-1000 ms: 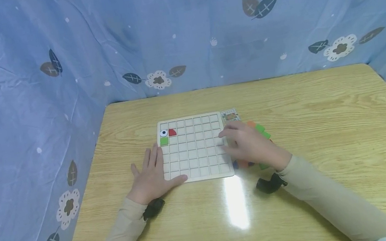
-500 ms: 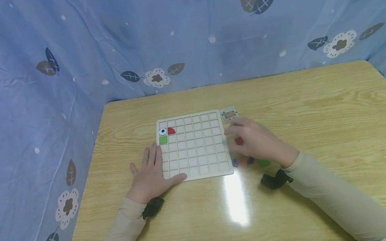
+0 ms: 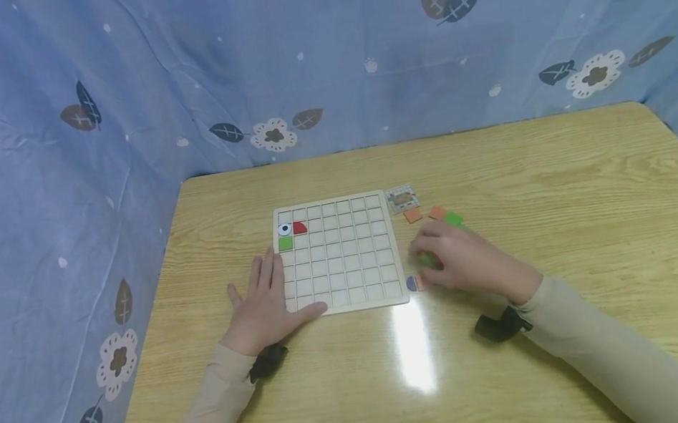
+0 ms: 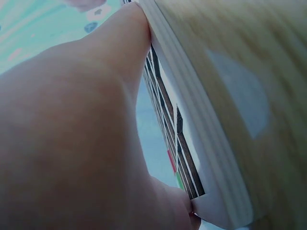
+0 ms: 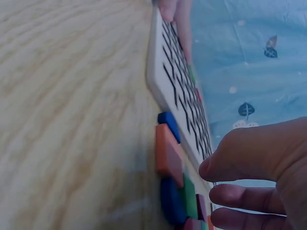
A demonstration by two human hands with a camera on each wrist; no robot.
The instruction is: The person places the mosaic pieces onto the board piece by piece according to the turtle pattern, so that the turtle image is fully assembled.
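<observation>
Right hand (image 3: 467,257) shifted rightward, partly hiding coloured pieces (image 5: 169,154); grip half-curled, hold unclear. Left hand (image 3: 262,310) splayed, touching grid board (image 3: 342,260).

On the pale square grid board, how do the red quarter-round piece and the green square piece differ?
Shape: the red quarter-round piece has one curved side, while the green square piece has only straight sides. Place, in the head view: the red piece lies right of the round white eye piece, the green piece just below it. Both sit in cells of the pale square grid board.
</observation>
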